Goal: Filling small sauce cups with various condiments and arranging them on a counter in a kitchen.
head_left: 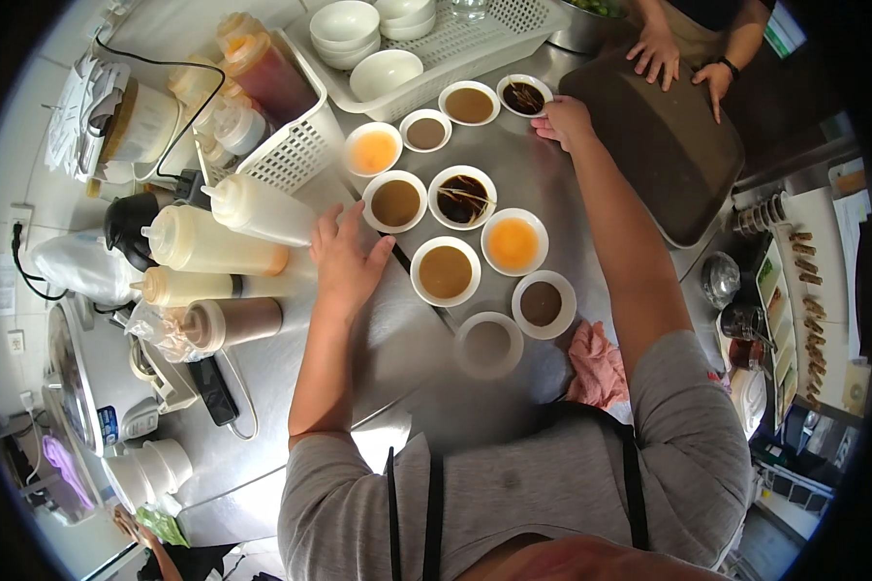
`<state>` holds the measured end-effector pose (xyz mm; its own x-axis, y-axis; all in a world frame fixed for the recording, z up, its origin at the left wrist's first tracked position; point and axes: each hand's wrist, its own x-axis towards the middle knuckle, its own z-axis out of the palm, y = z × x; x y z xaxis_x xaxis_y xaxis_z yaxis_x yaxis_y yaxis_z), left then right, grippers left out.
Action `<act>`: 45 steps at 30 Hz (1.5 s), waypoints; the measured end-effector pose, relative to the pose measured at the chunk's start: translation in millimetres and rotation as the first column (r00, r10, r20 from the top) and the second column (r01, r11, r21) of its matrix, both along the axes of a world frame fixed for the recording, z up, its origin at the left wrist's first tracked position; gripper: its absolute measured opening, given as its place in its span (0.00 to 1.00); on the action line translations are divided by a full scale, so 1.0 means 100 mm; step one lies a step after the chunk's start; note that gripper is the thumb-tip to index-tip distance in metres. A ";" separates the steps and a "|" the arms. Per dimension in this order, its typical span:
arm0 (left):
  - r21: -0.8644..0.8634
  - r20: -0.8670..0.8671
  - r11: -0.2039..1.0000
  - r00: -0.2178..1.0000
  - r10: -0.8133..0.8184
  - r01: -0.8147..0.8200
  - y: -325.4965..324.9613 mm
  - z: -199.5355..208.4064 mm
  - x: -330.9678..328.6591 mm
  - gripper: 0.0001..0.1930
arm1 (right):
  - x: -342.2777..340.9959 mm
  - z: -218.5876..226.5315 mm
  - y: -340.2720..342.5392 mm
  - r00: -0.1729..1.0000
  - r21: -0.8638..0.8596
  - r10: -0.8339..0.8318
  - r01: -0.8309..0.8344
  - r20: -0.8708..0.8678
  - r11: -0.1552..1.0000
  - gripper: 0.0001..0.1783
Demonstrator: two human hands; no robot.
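Note:
My right hand (564, 123) reaches to the far side of the steel counter, its fingers at the rim of a small white bowl of dark sauce with pale shreds (523, 96). The fingers seem to grip the rim, though the hand partly hides them. My left hand (344, 259) rests with fingers spread and nothing in it. It lies between a white squeeze bottle (266, 208) and a bowl of brown sauce (395, 202), a fingertip close to that bowl's rim. Several more bowls stand between my hands, among them an orange one (513, 242), another dark one (463, 198) and a tan one (446, 273).
Squeeze bottles (218, 240) lie along the left. White plastic baskets (295, 155) hold bottles and stacked bowls (345, 26). A brown tray (649, 145) is at the right, with another person's hands (655, 56) on it. A pink cloth (598, 365) lies near me.

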<state>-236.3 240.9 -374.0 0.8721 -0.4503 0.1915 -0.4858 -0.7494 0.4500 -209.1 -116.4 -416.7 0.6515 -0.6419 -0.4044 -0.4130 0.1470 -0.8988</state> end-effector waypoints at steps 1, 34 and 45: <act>-0.006 -0.007 1.000 1.000 -0.002 0.002 0.01 0.00 -0.01 0.26 | 0.03 -0.01 0.01 1.000 0.003 -0.015 0.015 0.012 1.000 0.15; 0.333 -0.071 0.883 0.942 -0.328 0.332 -1.06 0.03 0.11 0.42 | -1.17 0.35 1.14 0.684 -0.645 0.500 -0.710 -0.532 0.284 0.47; 0.269 0.037 0.949 0.983 -0.178 0.162 -1.11 -0.08 0.23 0.43 | -0.67 0.23 0.81 0.813 -0.777 0.529 -0.490 -0.244 0.395 0.45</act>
